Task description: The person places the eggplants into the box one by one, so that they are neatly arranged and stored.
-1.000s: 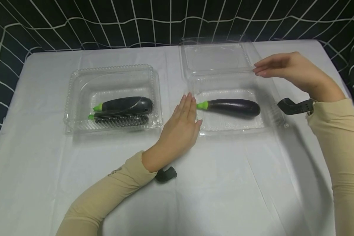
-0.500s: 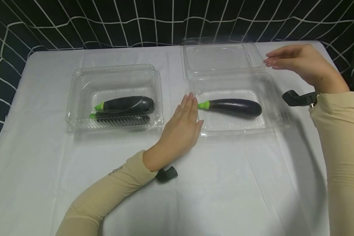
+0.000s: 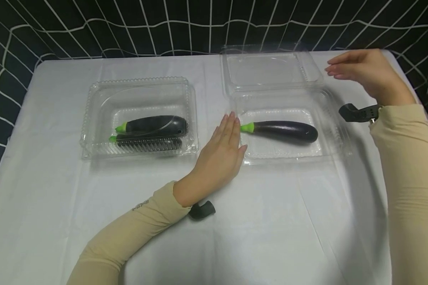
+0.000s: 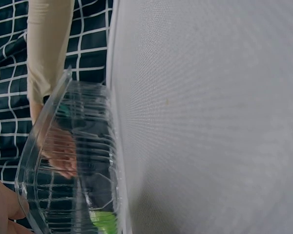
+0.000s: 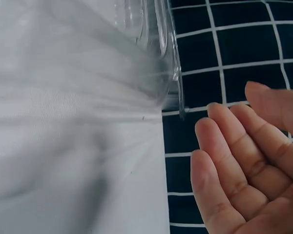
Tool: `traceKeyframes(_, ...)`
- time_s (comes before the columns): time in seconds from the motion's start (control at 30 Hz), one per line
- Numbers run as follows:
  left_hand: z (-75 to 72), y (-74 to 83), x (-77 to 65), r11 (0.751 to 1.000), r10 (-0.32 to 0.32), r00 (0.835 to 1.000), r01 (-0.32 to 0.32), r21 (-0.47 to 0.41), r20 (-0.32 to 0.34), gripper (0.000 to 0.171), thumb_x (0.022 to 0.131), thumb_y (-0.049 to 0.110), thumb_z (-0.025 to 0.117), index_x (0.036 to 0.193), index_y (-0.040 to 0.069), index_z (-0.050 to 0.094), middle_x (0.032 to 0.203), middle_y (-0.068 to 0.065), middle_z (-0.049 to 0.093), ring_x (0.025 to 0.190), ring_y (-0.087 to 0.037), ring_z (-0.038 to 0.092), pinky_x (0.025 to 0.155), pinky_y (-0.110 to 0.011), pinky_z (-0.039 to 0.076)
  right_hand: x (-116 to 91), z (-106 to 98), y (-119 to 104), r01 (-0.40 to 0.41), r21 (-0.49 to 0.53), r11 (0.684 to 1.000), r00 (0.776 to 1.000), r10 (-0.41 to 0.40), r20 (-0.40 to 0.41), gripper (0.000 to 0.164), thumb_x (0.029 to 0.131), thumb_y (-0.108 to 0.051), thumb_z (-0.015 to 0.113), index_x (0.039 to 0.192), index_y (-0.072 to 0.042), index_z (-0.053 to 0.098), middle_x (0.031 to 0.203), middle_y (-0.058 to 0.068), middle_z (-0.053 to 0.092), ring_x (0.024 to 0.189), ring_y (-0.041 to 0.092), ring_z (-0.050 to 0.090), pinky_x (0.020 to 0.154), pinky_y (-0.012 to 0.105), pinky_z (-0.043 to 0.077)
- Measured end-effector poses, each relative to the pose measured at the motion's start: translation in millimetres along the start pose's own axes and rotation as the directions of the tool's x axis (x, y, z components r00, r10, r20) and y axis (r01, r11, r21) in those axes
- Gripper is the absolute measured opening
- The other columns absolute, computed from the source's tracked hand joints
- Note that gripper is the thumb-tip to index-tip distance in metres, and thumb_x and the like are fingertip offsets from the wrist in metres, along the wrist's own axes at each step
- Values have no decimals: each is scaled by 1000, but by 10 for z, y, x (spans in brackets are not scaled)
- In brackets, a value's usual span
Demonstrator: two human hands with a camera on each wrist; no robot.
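A clear plastic clamshell box point(image 3: 274, 156) lies with its lid point(image 3: 264, 71) folded back, and one dark eggplant point(image 3: 285, 130) with a green stem is inside. My left hand point(image 3: 217, 156) touches the left edge of this box, its fingers straight and together. In the left wrist view the thumb point(image 4: 12, 202) lies at the box rim. My right hand point(image 3: 372, 75) is held to the right of the lid, apart from it. Its fingers point(image 5: 212, 180) are slightly bent and hold nothing, as the right wrist view shows.
To the left stands a second clear box point(image 3: 139, 95), its lid down, with an eggplant point(image 3: 157, 126) and another dark green-stemmed one partly hidden below it. A white cloth point(image 3: 264, 229) covers the table. Dark fabric with white grid lines point(image 3: 128, 27) hangs behind.
My right hand has moved away from the lid, up and to the right. My left hand stays at the box edge, and the lid remains folded back.
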State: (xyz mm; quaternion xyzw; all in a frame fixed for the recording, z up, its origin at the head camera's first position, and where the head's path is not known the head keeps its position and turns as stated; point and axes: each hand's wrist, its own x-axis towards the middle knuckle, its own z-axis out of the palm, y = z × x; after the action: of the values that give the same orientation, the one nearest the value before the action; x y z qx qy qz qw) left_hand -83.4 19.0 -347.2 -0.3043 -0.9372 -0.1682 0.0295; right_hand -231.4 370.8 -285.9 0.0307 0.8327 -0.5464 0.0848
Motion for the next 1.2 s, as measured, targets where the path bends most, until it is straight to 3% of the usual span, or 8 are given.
traceKeyframes(0.17,-14,-8,2,1000,-2,1000,2,-3,-3,58,102,27,37,142,-13,26,151,-27,16,141,-34,13,113,-40,19,56,-23,1,-30,39,999,999,31,-15,15,88,0,62,86,-12,72,80,-8,70,73,4,66,64,13,52)
traceKeyframes(0.43,9,-14,-1,1000,17,1000,-17,8,-26,58,102,27,38,141,-14,27,150,-27,18,141,-35,16,112,-40,20,117,-74,121,-38,127,991,995,26,93,25,90,7,56,83,-10,73,79,-2,71,72,8,68,64,17,53)
traceKeyframes(0.63,18,-10,-2,1000,19,1000,-19,6,-25,57,102,27,38,141,-14,27,150,-27,19,141,-35,16,112,-40,21,140,-55,201,-45,73,996,987,33,158,29,90,7,55,83,-15,72,80,-3,71,73,5,67,66,16,53)
traceKeyframes(0.83,32,-4,0,1000,17,1000,-17,1,-24,57,102,27,38,141,-13,28,150,-27,19,141,-34,15,112,-39,20,149,-32,210,-77,-41,996,986,82,143,25,92,-3,58,81,-22,70,79,-9,70,73,2,64,66,14,51)
traceKeyframes(1.2,32,-16,7,1000,4,1000,-5,-8,-31,57,102,27,38,141,-13,28,150,-27,19,141,-34,16,112,-39,20,166,10,238,-40,-14,999,991,42,127,26,90,2,59,82,-19,71,80,-9,70,74,2,64,66,14,51)
